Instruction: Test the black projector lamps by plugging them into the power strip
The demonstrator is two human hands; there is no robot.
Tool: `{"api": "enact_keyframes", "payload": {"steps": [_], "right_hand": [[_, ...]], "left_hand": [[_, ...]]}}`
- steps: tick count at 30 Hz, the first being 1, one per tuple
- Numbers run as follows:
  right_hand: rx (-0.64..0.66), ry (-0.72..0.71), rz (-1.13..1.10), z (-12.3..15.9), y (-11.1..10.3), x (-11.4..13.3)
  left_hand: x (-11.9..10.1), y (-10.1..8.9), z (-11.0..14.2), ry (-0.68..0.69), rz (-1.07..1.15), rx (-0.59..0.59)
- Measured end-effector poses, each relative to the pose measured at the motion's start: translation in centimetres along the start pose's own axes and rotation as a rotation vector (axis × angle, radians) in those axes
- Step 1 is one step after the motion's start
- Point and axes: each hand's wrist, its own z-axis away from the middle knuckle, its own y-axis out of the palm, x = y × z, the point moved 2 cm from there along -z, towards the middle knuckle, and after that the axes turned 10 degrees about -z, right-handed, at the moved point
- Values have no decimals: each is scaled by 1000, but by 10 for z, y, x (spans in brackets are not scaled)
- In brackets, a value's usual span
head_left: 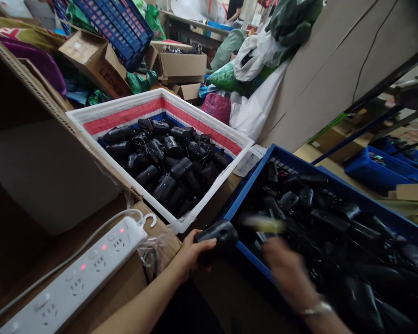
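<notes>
Black plastic barrel-shaped housing (218,236) is clenched in the person's left hand (191,255) at six o'clock in the head view, just over the edge of an open blue plastic crate (247,185). The right hand (287,273), wearing a thin metal bracelet (316,308), is blurred by movement above that crate at four o'clock. A pale yellow streak (264,224) beside it is too blurred to name, and whether this hand is gripping anything cannot be told. A deep heap of similar black housings (320,218) fills the blue crate. More black housings (163,157) fill a white plastic crate (160,95) lined with red-and-white striped fabric at eleven o'clock, and neither crate looks near empty. A white power strip (101,264) with glowing red lights lies at eight o'clock. A brown cardboard carton (90,60) at eleven o'clock bears printed "LED"; the characters after it are unreadable.
</notes>
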Motion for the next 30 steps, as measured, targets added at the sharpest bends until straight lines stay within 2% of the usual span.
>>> {"api": "enact_keyframes", "payload": {"steps": [2,3,6,9,11,13,16,18,21,22,24,28,30], "right_hand": [[184,143,107,12,16,-22],[216,218,160,15,20,-30],[141,336,190,16,12,-41],[118,407,33,13,5,-32],[135,498,-109,16,9,-23],[161,563,-271,21,19,-14],[188,562,-567,30,37,1],[213,535,-765,33,44,12],[250,502,-950,31,47,29],[267,489,-987,29,47,34],[310,459,-1059,25,45,43],[440,356,-1166,20,42,53],[502,317,-1190,20,44,53]], "left_hand": [[3,-1,0,-24,-26,0],[4,-2,0,-30,-37,1],[7,-1,0,-5,-51,15],[1,2,9,45,-51,24],[-7,4,22,103,-40,23],[-15,4,38,202,-62,22],[-22,3,60,386,-292,3],[-21,3,71,567,-483,-60],[-17,3,82,811,-590,-186],[-16,2,84,817,-588,-199],[-17,0,88,723,-547,-149],[-29,-5,95,556,-453,133],[-36,-6,98,526,-477,181]]}}
